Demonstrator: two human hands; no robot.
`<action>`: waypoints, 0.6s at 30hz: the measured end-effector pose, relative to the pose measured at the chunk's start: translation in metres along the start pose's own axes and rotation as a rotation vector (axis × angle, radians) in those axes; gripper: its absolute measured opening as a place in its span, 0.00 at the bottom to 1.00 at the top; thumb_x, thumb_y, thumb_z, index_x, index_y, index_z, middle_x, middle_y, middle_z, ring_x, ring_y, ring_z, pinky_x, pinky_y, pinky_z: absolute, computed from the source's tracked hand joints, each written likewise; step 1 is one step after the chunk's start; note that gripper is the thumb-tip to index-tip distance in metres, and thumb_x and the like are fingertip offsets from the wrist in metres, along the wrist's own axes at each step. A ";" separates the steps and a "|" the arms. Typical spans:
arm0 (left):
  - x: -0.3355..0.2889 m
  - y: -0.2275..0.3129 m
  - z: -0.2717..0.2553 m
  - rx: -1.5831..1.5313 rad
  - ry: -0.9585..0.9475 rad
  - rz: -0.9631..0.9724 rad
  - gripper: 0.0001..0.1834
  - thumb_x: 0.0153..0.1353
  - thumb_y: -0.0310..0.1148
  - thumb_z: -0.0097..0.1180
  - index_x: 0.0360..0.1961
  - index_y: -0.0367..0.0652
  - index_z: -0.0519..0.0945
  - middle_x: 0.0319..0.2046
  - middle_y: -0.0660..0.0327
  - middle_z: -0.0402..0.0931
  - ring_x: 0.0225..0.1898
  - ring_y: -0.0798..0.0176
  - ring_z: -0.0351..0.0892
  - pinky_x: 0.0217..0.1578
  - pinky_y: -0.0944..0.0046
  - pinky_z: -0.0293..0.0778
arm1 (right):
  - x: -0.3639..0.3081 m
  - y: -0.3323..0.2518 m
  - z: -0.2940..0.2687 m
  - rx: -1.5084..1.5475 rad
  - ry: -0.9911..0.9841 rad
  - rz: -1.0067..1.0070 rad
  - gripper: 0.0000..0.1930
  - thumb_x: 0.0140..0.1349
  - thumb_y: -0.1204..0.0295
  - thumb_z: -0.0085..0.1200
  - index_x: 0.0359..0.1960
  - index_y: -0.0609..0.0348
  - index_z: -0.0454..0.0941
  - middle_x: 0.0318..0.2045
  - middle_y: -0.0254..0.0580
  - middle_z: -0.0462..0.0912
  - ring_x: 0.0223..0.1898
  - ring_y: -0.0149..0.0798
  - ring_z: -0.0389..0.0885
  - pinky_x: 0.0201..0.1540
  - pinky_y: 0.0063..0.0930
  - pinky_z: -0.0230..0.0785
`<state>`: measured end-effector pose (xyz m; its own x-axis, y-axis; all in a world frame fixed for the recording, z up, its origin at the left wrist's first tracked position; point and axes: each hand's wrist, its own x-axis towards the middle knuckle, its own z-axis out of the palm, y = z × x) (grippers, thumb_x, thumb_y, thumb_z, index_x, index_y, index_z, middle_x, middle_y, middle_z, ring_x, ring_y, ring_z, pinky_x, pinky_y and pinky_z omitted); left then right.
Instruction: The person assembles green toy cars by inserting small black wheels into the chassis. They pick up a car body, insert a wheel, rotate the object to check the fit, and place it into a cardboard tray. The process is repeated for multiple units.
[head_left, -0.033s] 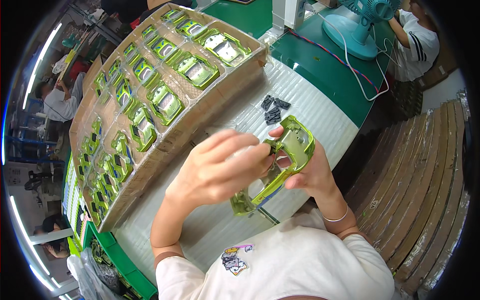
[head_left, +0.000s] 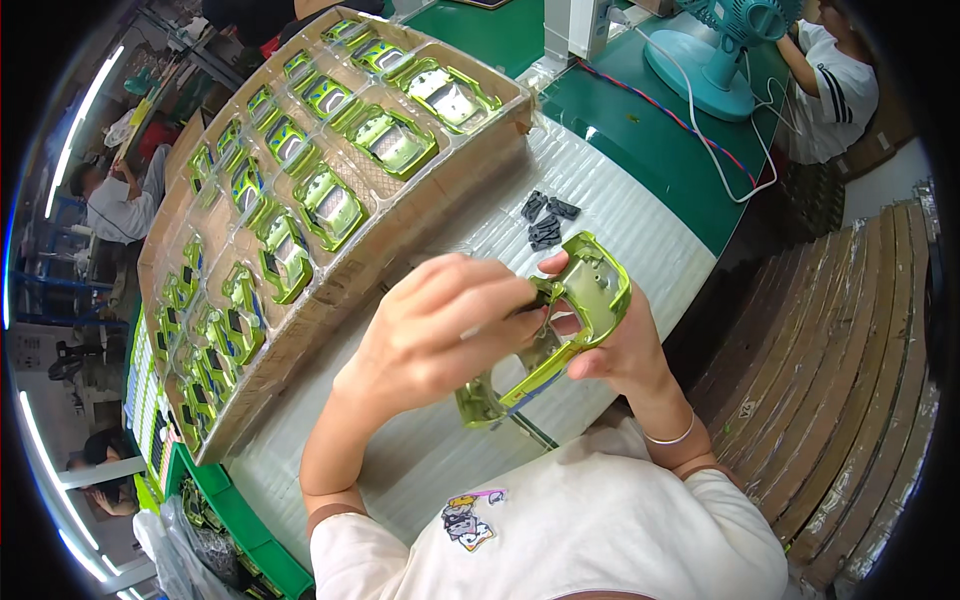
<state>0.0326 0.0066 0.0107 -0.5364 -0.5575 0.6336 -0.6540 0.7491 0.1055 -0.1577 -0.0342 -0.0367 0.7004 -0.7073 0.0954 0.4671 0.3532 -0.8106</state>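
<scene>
A glossy green toy car body shell (head_left: 603, 285) is tilted in front of my chest, its hollow inside facing up. My right hand (head_left: 635, 345) is closed around its right end, with the thumb on the near edge and a fingertip at the far edge. My left hand (head_left: 430, 325) reaches across the shell, fingers pinched at its middle window opening. Between those fingertips a small black part (head_left: 545, 293) partly shows; the rest is hidden by the fingers. Several loose black plastic parts (head_left: 545, 232) lie on the pale ribbed work surface (head_left: 640, 215) just beyond the shell.
A large cardboard tray (head_left: 475, 165) with rows of similar green shells stands at the left. Behind are a teal fan (head_left: 705, 75) and cables on a green tabletop. A green bin (head_left: 245, 530) sits lower left, stacked brown cardboard (head_left: 820, 400) right. Other people sit farther off.
The shell's near left end has shifted slightly up and left. My left fingers have moved a little at the window opening; my right hand keeps its hold.
</scene>
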 end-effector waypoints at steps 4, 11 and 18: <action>0.003 0.012 0.000 -0.270 0.120 -0.521 0.09 0.42 0.25 0.62 0.27 0.39 0.77 0.32 0.58 0.73 0.34 0.59 0.75 0.33 0.65 0.72 | 0.000 0.003 0.006 -0.108 -0.005 -0.127 0.37 0.37 0.74 0.71 0.50 0.59 0.62 0.45 0.37 0.70 0.47 0.29 0.71 0.50 0.25 0.67; -0.001 0.013 0.006 -0.301 0.066 -0.636 0.07 0.47 0.23 0.59 0.29 0.38 0.76 0.25 0.60 0.73 0.24 0.61 0.76 0.23 0.66 0.71 | 0.002 0.014 0.012 -0.472 0.112 -0.320 0.36 0.34 0.64 0.72 0.47 0.60 0.68 0.42 0.37 0.68 0.44 0.36 0.67 0.47 0.28 0.60; -0.007 0.011 0.015 -0.183 0.077 -0.574 0.10 0.47 0.23 0.59 0.33 0.40 0.75 0.23 0.59 0.70 0.21 0.59 0.73 0.21 0.63 0.70 | -0.001 0.015 0.022 -0.456 0.185 -0.265 0.37 0.35 0.68 0.71 0.51 0.61 0.67 0.44 0.39 0.65 0.46 0.34 0.66 0.49 0.28 0.64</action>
<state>0.0211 0.0133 -0.0036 -0.0806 -0.8686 0.4890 -0.7216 0.3892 0.5725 -0.1400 -0.0149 -0.0363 0.4654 -0.8459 0.2603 0.3050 -0.1228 -0.9444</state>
